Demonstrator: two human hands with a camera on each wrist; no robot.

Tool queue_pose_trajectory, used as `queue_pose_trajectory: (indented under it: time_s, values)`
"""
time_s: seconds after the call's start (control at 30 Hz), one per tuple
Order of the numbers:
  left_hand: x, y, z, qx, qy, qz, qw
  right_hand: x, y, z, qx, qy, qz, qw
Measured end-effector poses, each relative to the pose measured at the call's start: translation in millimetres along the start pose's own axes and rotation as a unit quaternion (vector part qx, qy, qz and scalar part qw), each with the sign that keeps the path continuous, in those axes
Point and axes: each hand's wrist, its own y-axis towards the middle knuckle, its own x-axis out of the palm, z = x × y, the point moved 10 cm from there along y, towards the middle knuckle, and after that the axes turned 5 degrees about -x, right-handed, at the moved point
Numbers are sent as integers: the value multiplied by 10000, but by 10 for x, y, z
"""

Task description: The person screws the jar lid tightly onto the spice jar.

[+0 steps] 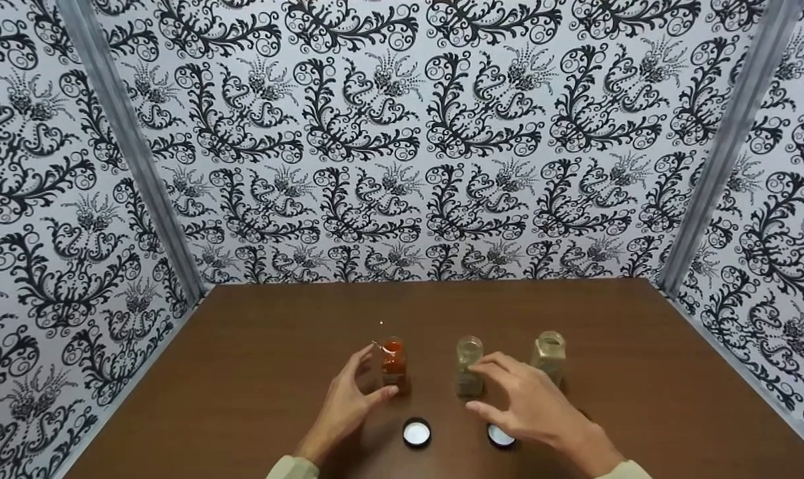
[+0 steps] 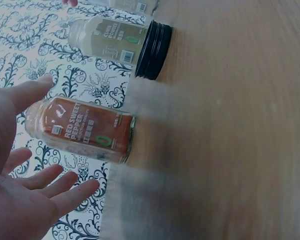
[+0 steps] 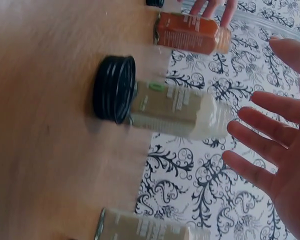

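Observation:
My left hand (image 1: pixel 349 398) is spread around the left side of an uncapped glass spice jar (image 1: pixel 394 362) of orange-red powder, labelled red sweet pepper. In the left wrist view, gaps show between that jar (image 2: pixel 82 129) and the fingers. My right hand (image 1: pixel 525 402) has its thumb and fingers parted, overlapping the middle jar (image 1: pixel 469 382) in the head view. From the right wrist, its loosely extended fingers sit beside the mouth of this uncapped jar (image 3: pixel 175 110) of pale brown powder, holding nothing. Its label seems to read cumin powder in the left wrist view.
A third uncapped jar (image 1: pixel 551 356) of pale powder stands to the right, partly behind my right hand. Two black lids with white insides lie upturned nearer me, a left lid (image 1: pixel 416 433) and a right lid (image 1: pixel 501 436). Patterned walls (image 1: pixel 415 140) border the brown table (image 1: pixel 255 332).

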Motion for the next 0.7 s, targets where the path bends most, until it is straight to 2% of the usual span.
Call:
queue_pose_trajectory:
  time_s: [0.3, 0.5, 0.7]
  values:
    - [131, 96, -18, -205, -72, 103, 9997, 271, 57, -126, 27, 821, -624, 9947]
    - [183, 167, -46, -313, -202, 213, 9991, 425, 113, -214, -137, 904, -841, 9923]
    - [238, 205, -107, -291, -442, 103, 9985, 611, 176, -339, -184, 1028, -1207, 9872]
